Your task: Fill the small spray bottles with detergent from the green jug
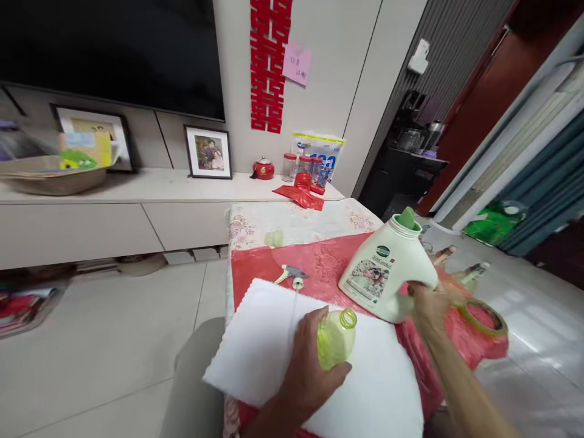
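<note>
My left hand (310,365) is wrapped round a clear yellow-green bottle (336,337) with an open neck, over a white scallop-edged sheet (260,340). My right hand (429,304) grips the handle of a pale green detergent jug (378,267). The jug leans to the left, and its green pouring spout (406,219) is uncovered. Whether its base touches the table cannot be told. A grey-and-white spray trigger (294,274) with a thin tube lies at the sheet's far edge. Beyond it a pale translucent cap (274,238) sits on the tablecloth.
Red plastic (260,261) covers part of the flowered tablecloth (255,222). A roll of tape (483,317) and bottles with spray tops (474,272) are at the right. Behind stand red-lidded jars (289,167), a small red pot (263,169) and a photo frame (208,152).
</note>
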Motion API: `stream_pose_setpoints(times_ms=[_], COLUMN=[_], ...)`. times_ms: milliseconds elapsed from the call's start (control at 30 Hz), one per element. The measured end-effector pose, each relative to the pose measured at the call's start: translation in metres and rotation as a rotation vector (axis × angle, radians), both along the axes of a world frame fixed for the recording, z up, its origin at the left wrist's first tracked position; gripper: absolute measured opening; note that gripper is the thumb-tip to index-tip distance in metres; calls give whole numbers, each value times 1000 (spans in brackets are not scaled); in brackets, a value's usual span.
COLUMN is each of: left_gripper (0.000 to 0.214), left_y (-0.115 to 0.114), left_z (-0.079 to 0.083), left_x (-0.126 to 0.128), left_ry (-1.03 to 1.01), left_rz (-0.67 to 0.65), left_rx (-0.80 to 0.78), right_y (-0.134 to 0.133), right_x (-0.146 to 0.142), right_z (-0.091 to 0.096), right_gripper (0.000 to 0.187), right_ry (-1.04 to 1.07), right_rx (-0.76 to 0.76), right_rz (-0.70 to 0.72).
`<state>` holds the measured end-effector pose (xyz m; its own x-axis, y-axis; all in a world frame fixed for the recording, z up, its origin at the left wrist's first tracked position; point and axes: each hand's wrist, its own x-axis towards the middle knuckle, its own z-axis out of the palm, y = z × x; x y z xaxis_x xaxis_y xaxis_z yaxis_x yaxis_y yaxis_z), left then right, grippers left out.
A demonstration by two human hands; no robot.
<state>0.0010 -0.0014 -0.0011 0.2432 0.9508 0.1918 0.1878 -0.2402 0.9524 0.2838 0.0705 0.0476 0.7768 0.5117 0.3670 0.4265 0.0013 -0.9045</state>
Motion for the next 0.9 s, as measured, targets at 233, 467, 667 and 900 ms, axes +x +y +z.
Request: stream_pose_setpoints(times_ms=[233,467,667,900], left_gripper=[83,84,86,82], left_y=[-1,-5,-15,-26], left_z=[-2,3,25,55], left_x=[1,2,0,-20], left_ry=[-11,-36,-130,-143], left_rz=[35,48,51,135], left_rx=[3,20,7,48], right_y=[-6,-67,-72,12], right_x=[-4,-21,-72,-158], right_z=[13,23,4,5], right_gripper=[24,64,27,25], right_ry=[-34,-438,-507,-510], right_rx=[-106,-112,-166,-564], right_rz=[52,-10,515,797])
